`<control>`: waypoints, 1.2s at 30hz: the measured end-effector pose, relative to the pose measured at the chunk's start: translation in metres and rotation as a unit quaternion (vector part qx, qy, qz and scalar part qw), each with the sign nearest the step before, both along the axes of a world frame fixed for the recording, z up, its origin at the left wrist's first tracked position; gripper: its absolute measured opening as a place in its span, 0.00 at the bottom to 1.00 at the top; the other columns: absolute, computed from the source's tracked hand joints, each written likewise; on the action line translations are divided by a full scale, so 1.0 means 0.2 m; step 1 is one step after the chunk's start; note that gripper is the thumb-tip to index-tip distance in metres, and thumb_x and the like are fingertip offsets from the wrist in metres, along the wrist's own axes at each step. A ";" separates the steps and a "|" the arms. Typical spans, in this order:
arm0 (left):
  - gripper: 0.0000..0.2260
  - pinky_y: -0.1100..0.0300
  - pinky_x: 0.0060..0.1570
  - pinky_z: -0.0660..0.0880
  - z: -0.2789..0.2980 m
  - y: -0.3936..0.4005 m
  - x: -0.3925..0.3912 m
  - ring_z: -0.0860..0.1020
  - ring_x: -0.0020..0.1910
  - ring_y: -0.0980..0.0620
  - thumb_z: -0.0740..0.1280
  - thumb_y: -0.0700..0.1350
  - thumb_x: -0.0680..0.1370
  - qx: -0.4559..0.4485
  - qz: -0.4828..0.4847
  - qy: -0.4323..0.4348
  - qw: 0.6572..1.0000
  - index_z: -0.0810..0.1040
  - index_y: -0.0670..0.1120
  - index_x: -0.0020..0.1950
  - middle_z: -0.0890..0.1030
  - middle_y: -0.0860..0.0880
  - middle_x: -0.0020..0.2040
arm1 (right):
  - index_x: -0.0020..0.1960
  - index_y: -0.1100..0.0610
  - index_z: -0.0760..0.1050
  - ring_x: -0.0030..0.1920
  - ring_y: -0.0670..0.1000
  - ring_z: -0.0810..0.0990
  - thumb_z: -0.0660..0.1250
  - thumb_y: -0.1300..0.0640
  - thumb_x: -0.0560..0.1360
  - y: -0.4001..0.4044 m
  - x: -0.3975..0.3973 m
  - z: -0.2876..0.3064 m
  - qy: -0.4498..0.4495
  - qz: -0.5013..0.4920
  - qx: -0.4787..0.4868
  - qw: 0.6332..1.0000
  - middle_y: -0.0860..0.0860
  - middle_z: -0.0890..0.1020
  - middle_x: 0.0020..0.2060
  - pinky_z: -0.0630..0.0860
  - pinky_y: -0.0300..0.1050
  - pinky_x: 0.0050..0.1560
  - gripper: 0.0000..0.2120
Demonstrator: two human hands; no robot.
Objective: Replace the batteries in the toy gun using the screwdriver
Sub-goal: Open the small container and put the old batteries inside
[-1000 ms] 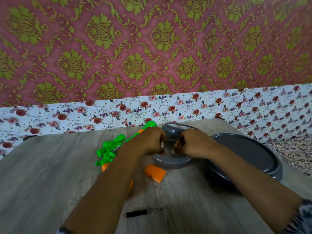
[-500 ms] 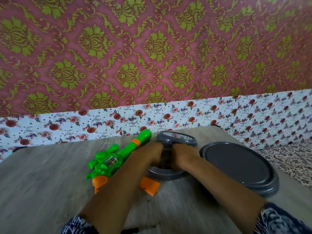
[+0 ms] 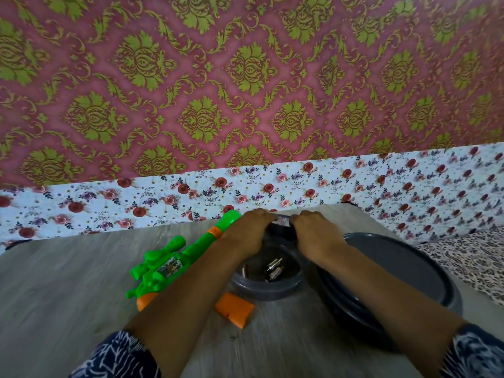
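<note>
The green and orange toy gun (image 3: 174,264) lies on the table left of my arms, muzzle pointing away. Its orange battery cover (image 3: 234,309) lies loose in front of a small grey bowl (image 3: 270,291) that holds several batteries (image 3: 274,268). My left hand (image 3: 252,233) and my right hand (image 3: 316,236) reach past this bowl. Both curl their fingers over the rim of a second small grey container (image 3: 281,227) behind it. What lies under the fingertips is hidden. The screwdriver is out of view.
A large round grey tray (image 3: 425,274) sits at the right, close under my right forearm. The wooden table (image 3: 54,296) ends at a floral-covered wall just behind the containers. A patterned cloth (image 3: 469,257) lies at the far right.
Both hands moved away from me, from over the near bowl to the container behind it. The camera tipped up, so the screwdriver near the table's front dropped out of view.
</note>
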State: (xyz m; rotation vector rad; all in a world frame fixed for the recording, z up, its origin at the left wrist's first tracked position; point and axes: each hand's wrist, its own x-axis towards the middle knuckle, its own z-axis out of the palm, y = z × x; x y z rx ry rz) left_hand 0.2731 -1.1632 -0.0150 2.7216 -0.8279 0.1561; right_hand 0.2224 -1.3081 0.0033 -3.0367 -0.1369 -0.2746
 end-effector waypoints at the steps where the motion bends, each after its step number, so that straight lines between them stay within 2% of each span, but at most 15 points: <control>1: 0.24 0.51 0.68 0.66 -0.01 -0.01 0.01 0.68 0.68 0.45 0.65 0.35 0.75 -0.003 -0.001 -0.003 1.000 0.68 0.45 0.71 0.71 0.43 0.68 | 0.63 0.60 0.70 0.60 0.58 0.72 0.62 0.63 0.75 0.00 0.01 -0.01 -0.002 0.001 -0.007 1.000 0.58 0.75 0.57 0.73 0.52 0.55 0.16; 6: 0.14 0.51 0.59 0.72 0.00 -0.02 0.00 0.74 0.59 0.45 0.65 0.38 0.75 -0.029 0.017 -0.044 0.998 0.76 0.46 0.60 0.77 0.44 0.58 | 0.60 0.60 0.72 0.58 0.57 0.73 0.64 0.61 0.74 0.00 0.02 -0.03 -0.036 0.007 -0.038 0.999 0.56 0.76 0.55 0.74 0.50 0.51 0.15; 11: 0.14 0.53 0.52 0.73 0.03 0.02 -0.04 0.76 0.55 0.45 0.68 0.38 0.73 -0.050 0.018 -0.066 0.996 0.77 0.47 0.58 0.78 0.45 0.55 | 0.61 0.59 0.71 0.59 0.56 0.72 0.65 0.61 0.74 0.00 -0.03 0.01 -0.060 0.035 -0.031 0.997 0.55 0.76 0.57 0.74 0.49 0.50 0.16; 19: 0.14 0.49 0.55 0.74 0.03 0.14 -0.26 0.74 0.58 0.47 0.67 0.39 0.74 -0.056 0.027 -0.100 0.993 0.76 0.48 0.59 0.77 0.47 0.57 | 0.63 0.57 0.69 0.61 0.54 0.69 0.63 0.59 0.75 0.03 -0.21 0.03 -0.091 0.101 -0.048 0.989 0.53 0.73 0.59 0.73 0.47 0.53 0.17; 26: 0.14 0.51 0.54 0.75 -0.05 0.20 -0.41 0.73 0.58 0.48 0.65 0.37 0.75 -0.066 0.036 -0.100 0.992 0.74 0.49 0.58 0.76 0.48 0.58 | 0.63 0.58 0.69 0.60 0.53 0.69 0.61 0.58 0.75 0.06 -0.32 -0.02 -0.079 0.148 -0.084 0.982 0.53 0.74 0.59 0.72 0.47 0.56 0.17; 28: 0.15 0.53 0.58 0.73 -0.08 0.20 -0.44 0.72 0.61 0.48 0.65 0.39 0.75 -0.059 0.039 -0.088 0.994 0.73 0.50 0.61 0.74 0.49 0.60 | 0.64 0.58 0.69 0.62 0.53 0.69 0.61 0.57 0.76 0.07 -0.33 -0.02 -0.060 0.152 -0.077 0.984 0.54 0.74 0.60 0.72 0.48 0.58 0.17; 31: 0.21 0.55 0.65 0.69 -0.10 0.21 -0.47 0.68 0.66 0.50 0.63 0.42 0.77 -0.034 0.053 -0.083 0.995 0.66 0.50 0.69 0.70 0.49 0.66 | 0.68 0.57 0.65 0.64 0.53 0.68 0.63 0.55 0.75 0.07 -0.34 -0.02 -0.038 0.146 -0.056 0.987 0.54 0.72 0.63 0.70 0.47 0.59 0.22; 36: 0.24 0.56 0.67 0.67 -0.11 0.22 -0.46 0.66 0.68 0.49 0.64 0.42 0.76 -0.006 0.049 -0.080 0.996 0.64 0.49 0.72 0.67 0.49 0.68 | 0.76 0.58 0.47 0.70 0.55 0.63 0.71 0.50 0.70 0.04 -0.31 -0.01 0.014 0.115 -0.015 0.993 0.56 0.63 0.72 0.65 0.49 0.68 0.45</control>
